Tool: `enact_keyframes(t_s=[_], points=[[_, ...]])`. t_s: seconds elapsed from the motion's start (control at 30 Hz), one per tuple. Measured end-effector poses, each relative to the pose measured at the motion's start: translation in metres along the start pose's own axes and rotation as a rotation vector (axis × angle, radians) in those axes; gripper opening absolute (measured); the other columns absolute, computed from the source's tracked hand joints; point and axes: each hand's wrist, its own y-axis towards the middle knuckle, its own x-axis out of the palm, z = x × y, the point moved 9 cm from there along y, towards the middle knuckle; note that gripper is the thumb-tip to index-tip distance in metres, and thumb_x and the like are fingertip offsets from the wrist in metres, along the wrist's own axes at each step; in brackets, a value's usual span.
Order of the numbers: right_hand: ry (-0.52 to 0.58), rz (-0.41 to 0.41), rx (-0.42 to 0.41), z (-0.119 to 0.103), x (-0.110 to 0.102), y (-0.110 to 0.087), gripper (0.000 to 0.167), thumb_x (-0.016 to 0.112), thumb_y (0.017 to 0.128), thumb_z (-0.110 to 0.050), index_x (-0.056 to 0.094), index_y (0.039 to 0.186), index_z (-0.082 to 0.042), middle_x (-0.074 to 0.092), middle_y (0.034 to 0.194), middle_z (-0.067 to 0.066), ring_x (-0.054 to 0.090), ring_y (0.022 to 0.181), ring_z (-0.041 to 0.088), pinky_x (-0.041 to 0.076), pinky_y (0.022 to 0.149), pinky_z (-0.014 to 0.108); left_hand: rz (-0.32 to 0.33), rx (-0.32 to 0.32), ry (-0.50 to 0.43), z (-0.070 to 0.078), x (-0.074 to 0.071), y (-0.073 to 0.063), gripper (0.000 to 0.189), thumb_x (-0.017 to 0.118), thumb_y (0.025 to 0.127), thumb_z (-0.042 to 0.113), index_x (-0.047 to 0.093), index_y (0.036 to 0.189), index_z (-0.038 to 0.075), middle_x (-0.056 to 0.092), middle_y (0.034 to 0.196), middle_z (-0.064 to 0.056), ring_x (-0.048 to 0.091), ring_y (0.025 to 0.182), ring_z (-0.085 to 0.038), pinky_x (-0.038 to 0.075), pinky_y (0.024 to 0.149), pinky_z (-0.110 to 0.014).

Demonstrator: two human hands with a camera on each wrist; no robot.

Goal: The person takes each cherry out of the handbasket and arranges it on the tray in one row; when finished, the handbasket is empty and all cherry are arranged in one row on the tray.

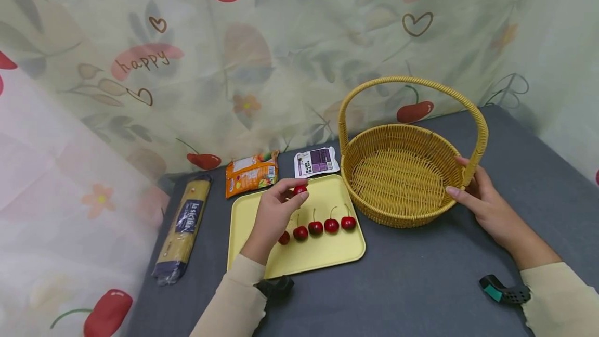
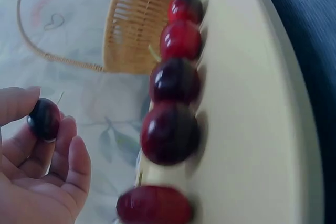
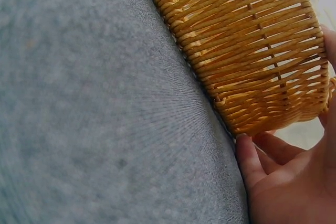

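Note:
Between the thumb and fingers of my left hand [image 1: 271,217] is a dark red cherry [image 2: 44,120], pinched above the pale yellow tray [image 1: 323,260]. Below it, several more cherries [image 1: 331,225] lie in a row on the tray, most with stems pointing up; my left hand partly covers the leftmost one in the head view. My right hand [image 1: 489,212] grips the right side of an upright wicker basket [image 1: 393,218] near the foot of its handle, thumb over the rim. In the right wrist view, fingertips [image 3: 242,141] touch the basket's lower edge by the cloth.
An orange snack packet [image 1: 251,175] and a white and purple packet [image 1: 316,162] lie behind the tray. Left of it is a long pack of spaghetti [image 1: 184,228]. Grey cloth [image 1: 398,285] covers the table, and a patterned curtain [image 1: 290,66] hangs behind.

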Motion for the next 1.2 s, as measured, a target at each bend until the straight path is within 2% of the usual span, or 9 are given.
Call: enact_keyframes(t_s=[0.13, 0.27, 0.37, 0.6, 0.7, 0.83, 1.0, 1.2], points=[[0.001, -0.001, 0.006, 0.000, 0.000, 0.000, 0.076, 0.053, 0.115, -0.008, 0.008, 0.175, -0.021, 0.024, 0.163, 0.037, 0.040, 0.135, 0.003, 0.035, 0.096, 0.010, 0.037, -0.034, 0.025, -0.005, -0.021, -0.009, 0.028, 0.080, 0.103, 0.017, 0.079, 0.131, 0.010, 0.073, 0.121, -0.005, 0.065, 0.097, -0.030, 0.061, 0.084, -0.041], [0.005, 0.002, -0.003, 0.000, 0.000, 0.000, 0.075, 0.053, 0.115, -0.006, 0.009, 0.175, -0.021, 0.023, 0.163, 0.037, 0.041, 0.135, 0.004, 0.035, 0.096, 0.010, 0.068, -0.075, 0.030, -0.015, -0.037, -0.020, 0.028, 0.080, 0.102, 0.016, 0.079, 0.130, 0.010, 0.073, 0.123, -0.010, 0.064, 0.097, -0.030, 0.060, 0.084, -0.034], [0.006, 0.001, -0.005, 0.000, 0.001, 0.000, 0.075, 0.052, 0.115, -0.006, 0.009, 0.175, -0.022, 0.022, 0.164, 0.037, 0.040, 0.137, 0.005, 0.035, 0.096, 0.010, 0.086, -0.097, 0.024, -0.023, -0.047, -0.029, 0.027, 0.080, 0.102, 0.015, 0.080, 0.129, 0.009, 0.072, 0.125, -0.011, 0.064, 0.096, -0.030, 0.059, 0.083, -0.032], [0.016, -0.005, 0.001, -0.001, 0.002, 0.000, 0.075, 0.051, 0.116, -0.006, 0.009, 0.175, -0.023, 0.020, 0.165, 0.036, 0.039, 0.138, 0.006, 0.035, 0.097, 0.011, 0.118, -0.159, 0.036, -0.047, -0.067, -0.050, 0.028, 0.079, 0.103, 0.015, 0.078, 0.131, 0.008, 0.074, 0.117, -0.010, 0.065, 0.094, -0.032, 0.060, 0.083, -0.036], [0.011, -0.003, 0.014, -0.001, 0.001, 0.000, 0.075, 0.051, 0.116, -0.008, 0.008, 0.175, -0.023, 0.020, 0.165, 0.036, 0.039, 0.137, 0.005, 0.034, 0.097, 0.010, 0.132, -0.178, 0.023, -0.053, -0.073, -0.057, 0.029, 0.080, 0.103, 0.016, 0.078, 0.131, 0.008, 0.074, 0.114, -0.011, 0.066, 0.095, -0.033, 0.059, 0.082, -0.034], [0.005, -0.001, 0.026, 0.000, 0.000, 0.000, 0.075, 0.051, 0.116, -0.009, 0.007, 0.175, -0.023, 0.019, 0.165, 0.036, 0.038, 0.137, 0.005, 0.033, 0.097, 0.009, 0.127, -0.171, 0.025, -0.055, -0.076, -0.065, 0.032, 0.082, 0.101, 0.015, 0.078, 0.131, 0.005, 0.075, 0.112, -0.012, 0.067, 0.092, -0.031, 0.057, 0.081, -0.031], [0.002, -0.004, 0.031, 0.002, 0.001, 0.000, 0.075, 0.053, 0.116, -0.012, 0.008, 0.175, -0.026, 0.020, 0.165, 0.035, 0.038, 0.137, 0.005, 0.033, 0.097, 0.009, 0.105, -0.149, 0.095, -0.059, -0.079, -0.073, 0.029, 0.082, 0.100, 0.011, 0.079, 0.128, 0.004, 0.075, 0.115, -0.009, 0.068, 0.093, -0.028, 0.056, 0.081, -0.029], [-0.004, 0.001, 0.034, 0.002, 0.001, 0.000, 0.075, 0.053, 0.116, -0.012, 0.007, 0.175, -0.025, 0.023, 0.163, 0.034, 0.040, 0.133, 0.005, 0.034, 0.096, 0.010, 0.128, -0.169, 0.161, -0.065, -0.085, -0.082, 0.031, 0.084, 0.098, 0.011, 0.078, 0.129, 0.007, 0.075, 0.114, -0.008, 0.068, 0.095, -0.027, 0.055, 0.079, -0.029]])
